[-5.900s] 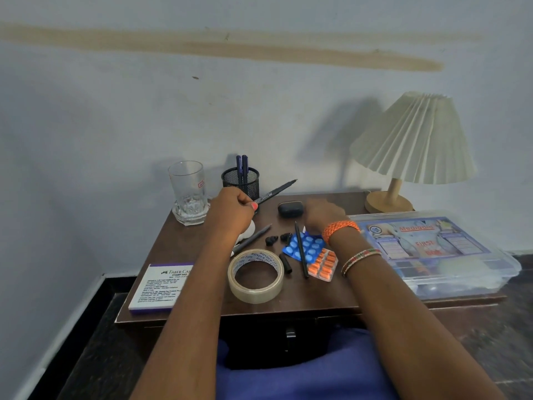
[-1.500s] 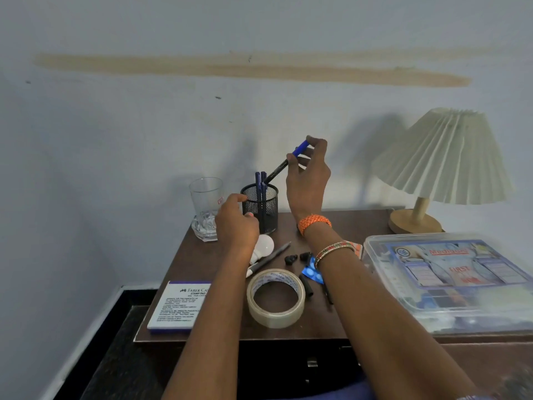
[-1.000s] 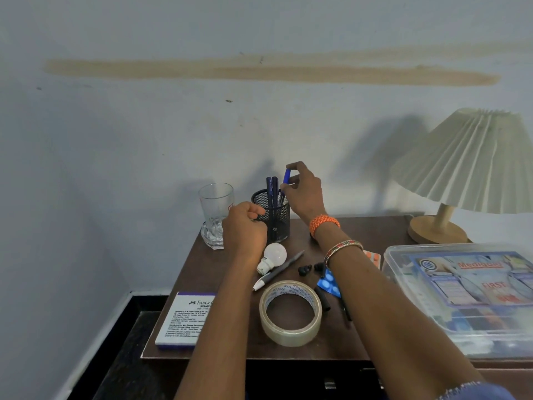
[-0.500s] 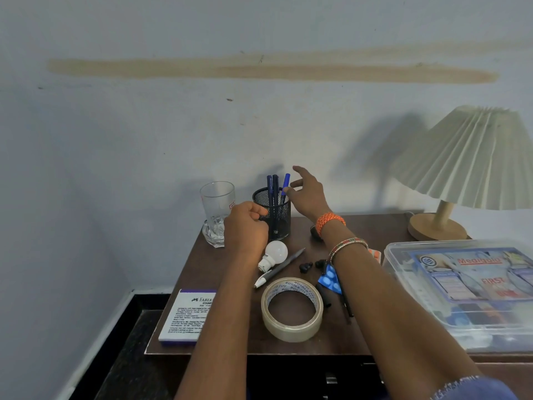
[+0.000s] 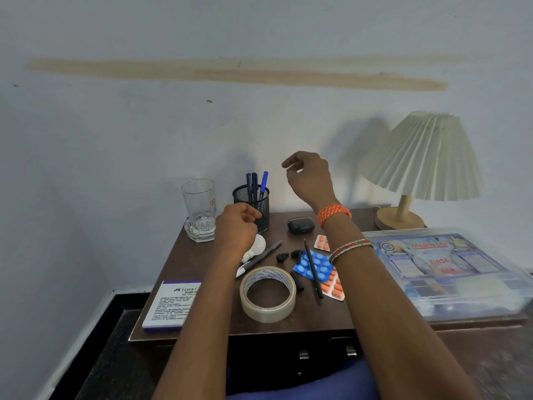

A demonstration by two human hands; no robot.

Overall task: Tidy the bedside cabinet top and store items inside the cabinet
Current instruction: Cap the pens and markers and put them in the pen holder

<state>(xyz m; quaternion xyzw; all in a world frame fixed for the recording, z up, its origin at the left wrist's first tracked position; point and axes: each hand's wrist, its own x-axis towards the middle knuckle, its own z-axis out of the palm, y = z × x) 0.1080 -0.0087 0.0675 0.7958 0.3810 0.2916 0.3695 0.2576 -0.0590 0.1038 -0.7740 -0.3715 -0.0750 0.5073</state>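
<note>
On the brown cabinet top point(image 5: 291, 324), a black mesh pen holder point(image 5: 249, 199) holds three blue pens point(image 5: 255, 183). My left hand point(image 5: 236, 229) grips the holder's near side with curled fingers. My right hand point(image 5: 310, 177) hangs in the air to the right of the holder, fingers loosely curled and holding nothing. Loose items lie in front: a white bulb point(image 5: 257, 244), a grey pen point(image 5: 261, 257), a tape roll point(image 5: 268, 294), two black earbuds point(image 5: 282, 257), a dark earbud case point(image 5: 300, 226), a black pen point(image 5: 313, 268) across blue point(image 5: 314, 265) and orange point(image 5: 333, 285) blister packs.
A drinking glass point(image 5: 200, 210) stands at the back left and a stamp pad box point(image 5: 173, 304) lies at the front left corner. A clear first-aid box point(image 5: 444, 269) fills the right side, with a pleated lamp point(image 5: 424, 160) behind it. Drawer handles point(image 5: 304, 355) show below the front edge.
My right hand dropped a blue pen into the holder, let go and rose up to the right. My left hand stayed at the holder.
</note>
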